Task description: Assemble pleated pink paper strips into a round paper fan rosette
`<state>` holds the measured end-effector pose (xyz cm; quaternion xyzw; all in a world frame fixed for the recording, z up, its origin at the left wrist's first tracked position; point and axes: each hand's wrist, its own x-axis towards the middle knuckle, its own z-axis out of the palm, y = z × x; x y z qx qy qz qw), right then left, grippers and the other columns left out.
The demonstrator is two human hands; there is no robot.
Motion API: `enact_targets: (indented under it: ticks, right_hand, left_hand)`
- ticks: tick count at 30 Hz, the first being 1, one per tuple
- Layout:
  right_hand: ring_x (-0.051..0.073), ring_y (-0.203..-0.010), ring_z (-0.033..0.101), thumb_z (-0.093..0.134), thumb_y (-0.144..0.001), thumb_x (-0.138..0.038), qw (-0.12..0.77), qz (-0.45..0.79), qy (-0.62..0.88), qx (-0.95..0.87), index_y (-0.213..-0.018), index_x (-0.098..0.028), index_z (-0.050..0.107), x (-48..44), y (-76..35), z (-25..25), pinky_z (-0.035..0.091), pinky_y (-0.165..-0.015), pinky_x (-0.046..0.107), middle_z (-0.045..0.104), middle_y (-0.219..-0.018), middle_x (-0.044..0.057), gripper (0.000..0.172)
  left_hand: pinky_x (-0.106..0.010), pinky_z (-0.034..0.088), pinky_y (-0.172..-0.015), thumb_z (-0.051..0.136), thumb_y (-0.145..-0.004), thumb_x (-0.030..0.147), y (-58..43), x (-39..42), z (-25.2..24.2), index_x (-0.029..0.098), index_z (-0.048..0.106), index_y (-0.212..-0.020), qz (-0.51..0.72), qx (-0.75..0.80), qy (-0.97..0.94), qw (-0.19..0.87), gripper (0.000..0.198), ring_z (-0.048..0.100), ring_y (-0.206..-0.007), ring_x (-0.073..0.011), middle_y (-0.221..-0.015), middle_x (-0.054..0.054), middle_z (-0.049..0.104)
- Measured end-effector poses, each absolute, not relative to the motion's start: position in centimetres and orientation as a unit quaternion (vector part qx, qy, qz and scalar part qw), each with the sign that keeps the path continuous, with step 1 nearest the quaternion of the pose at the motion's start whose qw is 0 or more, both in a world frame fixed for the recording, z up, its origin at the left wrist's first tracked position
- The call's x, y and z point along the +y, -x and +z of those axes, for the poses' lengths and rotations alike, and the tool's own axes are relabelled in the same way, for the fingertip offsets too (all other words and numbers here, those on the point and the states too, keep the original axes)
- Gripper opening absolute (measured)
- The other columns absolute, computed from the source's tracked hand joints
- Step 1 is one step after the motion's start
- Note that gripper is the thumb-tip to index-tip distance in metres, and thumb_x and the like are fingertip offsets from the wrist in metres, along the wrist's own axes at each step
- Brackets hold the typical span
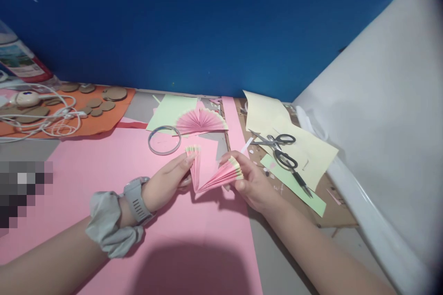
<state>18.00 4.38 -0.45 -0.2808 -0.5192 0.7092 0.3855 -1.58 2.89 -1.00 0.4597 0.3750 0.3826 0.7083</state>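
Note:
A pleated pink paper fan with yellow-edged folds is held between both hands above a large pink sheet. My left hand, with a grey watch and scrunchie on its wrist, pinches the fan's left stack of folds. My right hand pinches the right stack. The two stacks are spread apart in a V that joins at the bottom. A second, finished pink fan lies flat farther back on a pale green sheet.
A clear tape ring lies just beyond my left hand. Scissors and a pen rest on yellow paper at right. Brown card discs, white cable and an orange sheet sit at back left. A blue wall stands behind.

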Motion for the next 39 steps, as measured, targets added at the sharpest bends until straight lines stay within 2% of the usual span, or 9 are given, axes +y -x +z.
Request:
enact_targets:
  ticks: [5, 9, 20, 25, 31, 35, 39]
  right_hand:
    - [0.008, -0.051, 0.049, 0.067, -0.073, -0.04, 0.392, 0.723, 0.264, -0.504, -0.092, -0.023, 0.057, 4.4, -17.9, -1.0, 0.04, -0.048, 0.02, 0.052, -0.061, -0.005, 0.028]
    - [0.007, -0.051, 0.051, 0.066, -0.075, -0.033, 0.408, 0.701, 0.291, -0.508, -0.084, -0.022, 0.055, 4.5, -17.8, -1.0, 0.042, -0.049, 0.02, 0.053, -0.062, -0.006, 0.018]
    - [0.007, -0.052, 0.056, 0.071, -0.071, -0.024, 0.379, 0.685, 0.294, -0.548, -0.08, -0.019, 0.054, 4.7, -18.0, -0.8, 0.046, -0.05, 0.02, 0.055, -0.064, -0.006, 0.019]
    - [0.009, -0.056, 0.059, 0.068, -0.074, -0.024, 0.365, 0.704, 0.285, -0.538, -0.086, -0.018, 0.057, 4.7, -18.0, -0.9, 0.048, -0.054, 0.022, 0.058, -0.067, -0.004, 0.018]
    - [0.008, -0.061, 0.054, 0.067, -0.074, -0.025, 0.385, 0.675, 0.303, -0.552, -0.076, -0.019, 0.056, 4.7, -17.7, -0.5, 0.046, -0.059, 0.023, 0.056, -0.074, -0.004, 0.013]
    - [0.009, -0.069, 0.056, 0.066, -0.075, -0.023, 0.376, 0.663, 0.31, -0.568, -0.077, -0.019, 0.058, 4.7, -17.7, -0.7, 0.046, -0.066, 0.024, 0.058, -0.076, -0.002, 0.009]
    - [0.009, -0.066, 0.056, 0.07, -0.071, -0.021, 0.383, 0.669, 0.32, -0.551, -0.076, -0.019, 0.058, 4.7, -17.9, -1.0, 0.046, -0.062, 0.024, 0.058, -0.073, -0.003, 0.013]
  left_hand:
    - [-0.022, 0.025, -0.046, 0.031, -0.092, 0.041, 1.5, 2.8, -0.6, 0.018, 0.037, -0.067, 0.363, 0.385, -0.501, 0.685, 0.034, 0.022, -0.046, -0.0077, -0.052, 0.007, 0.027]
    - [-0.022, 0.025, -0.045, 0.031, -0.092, 0.04, 1.4, 2.6, 0.0, 0.018, 0.04, -0.066, 0.344, 0.376, -0.532, 0.676, 0.035, 0.025, -0.046, -0.0082, -0.053, 0.006, 0.03]
    - [-0.022, 0.031, -0.046, 0.034, -0.091, 0.038, 1.4, 2.3, 0.4, 0.017, 0.045, -0.068, 0.303, 0.366, -0.558, 0.68, 0.034, 0.033, -0.048, -0.0086, -0.056, 0.004, 0.04]
    - [-0.022, 0.031, -0.045, 0.036, -0.09, 0.043, 1.4, 2.3, 0.4, 0.018, 0.049, -0.072, 0.293, 0.38, -0.55, 0.683, 0.033, 0.035, -0.049, -0.0092, -0.058, 0.003, 0.042]
    - [-0.02, 0.031, -0.046, 0.04, -0.089, 0.04, 1.4, 2.2, 0.4, 0.018, 0.051, -0.076, 0.296, 0.392, -0.539, 0.684, 0.029, 0.035, -0.051, -0.0083, -0.06, 0.004, 0.041]
    - [-0.02, 0.037, -0.056, 0.042, -0.089, 0.038, 1.6, 2.0, 0.4, 0.016, 0.059, -0.084, 0.293, 0.398, -0.564, 0.662, 0.028, 0.042, -0.061, -0.0099, -0.069, 0.002, 0.049]
    - [-0.023, 0.042, -0.072, 0.04, -0.089, 0.039, 1.8, 1.9, 0.6, 0.016, 0.062, -0.092, 0.282, 0.413, -0.592, 0.632, 0.032, 0.049, -0.077, -0.0137, -0.081, -0.001, 0.057]
